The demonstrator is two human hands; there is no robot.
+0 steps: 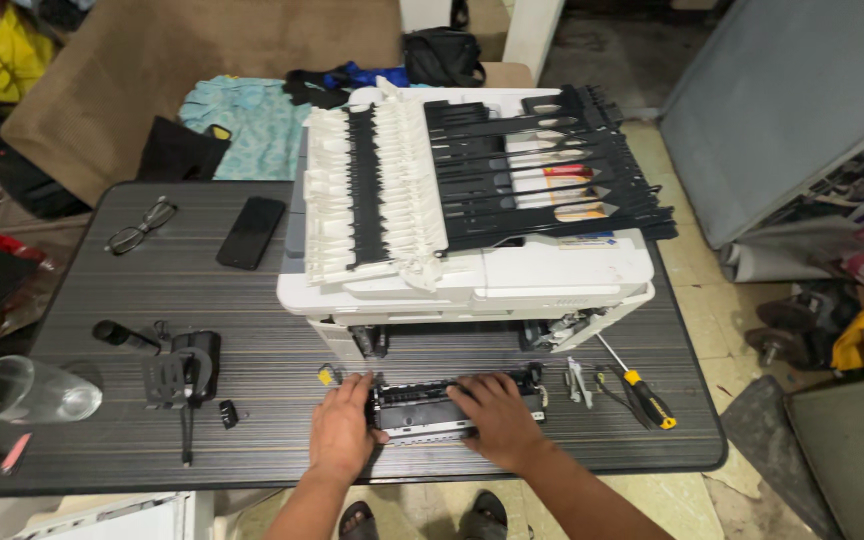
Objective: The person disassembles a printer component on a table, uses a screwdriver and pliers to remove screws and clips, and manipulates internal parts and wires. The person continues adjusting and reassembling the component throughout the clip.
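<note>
A long black and grey printer unit (422,408) lies on the dark striped table (252,320) in front of a white printer (472,270). My left hand (342,428) grips the unit's left end. My right hand (497,420) rests over its right half, fingers curled on top. The printer's front is open, with inner parts showing below its body. White ribbed panels (372,190) and black tray panels (552,165) lie stacked on top of the printer.
A yellow-handled screwdriver (642,395), pliers (617,392) and a small metal part (579,383) lie right of my hands. To the left lie black parts (182,375), a clear glass (22,392), spectacles (140,227) and a phone (251,232). My feet show under the table edge.
</note>
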